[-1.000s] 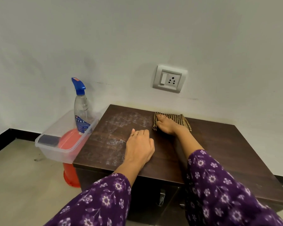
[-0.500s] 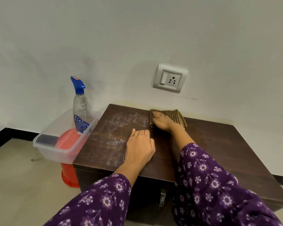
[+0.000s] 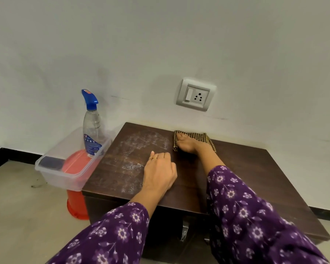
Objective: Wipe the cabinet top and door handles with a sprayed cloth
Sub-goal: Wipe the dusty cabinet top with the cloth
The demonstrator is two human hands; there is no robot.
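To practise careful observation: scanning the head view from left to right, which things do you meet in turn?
Dark pad → spray bottle → left hand → checked cloth.

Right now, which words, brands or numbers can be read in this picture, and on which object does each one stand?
No text here is readable.
On the spray bottle, the blue label: print and a logo, too small and blurred to read.
On its blue trigger, the red sticker: too small to read.
On the wall socket: no marking visible.
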